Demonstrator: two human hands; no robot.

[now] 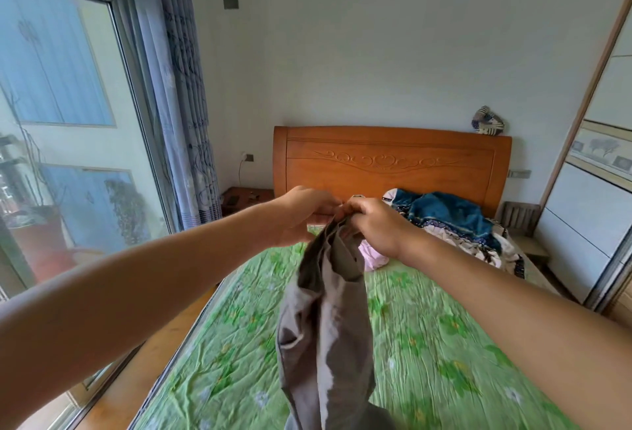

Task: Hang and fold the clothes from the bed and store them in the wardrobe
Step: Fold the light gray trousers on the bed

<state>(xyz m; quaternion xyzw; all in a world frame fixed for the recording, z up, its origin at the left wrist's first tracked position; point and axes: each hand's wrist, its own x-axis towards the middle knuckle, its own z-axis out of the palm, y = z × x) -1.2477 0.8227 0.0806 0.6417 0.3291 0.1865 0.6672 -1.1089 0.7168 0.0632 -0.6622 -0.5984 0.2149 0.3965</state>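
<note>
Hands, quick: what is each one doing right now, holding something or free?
Left hand: closed, pinching the top edge of the grey garment.
Right hand: closed, gripping the same top edge, right beside the left.

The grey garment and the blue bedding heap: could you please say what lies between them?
A pink garment on the green sheet, in the head view.

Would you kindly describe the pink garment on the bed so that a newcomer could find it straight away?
From the orange wooden headboard, look down onto the green floral sheet. The pink garment lies crumpled there, showing just under the right hand, left of the blue patterned bedding heap. It alone is plain pale pink; the held garment is grey.
</note>
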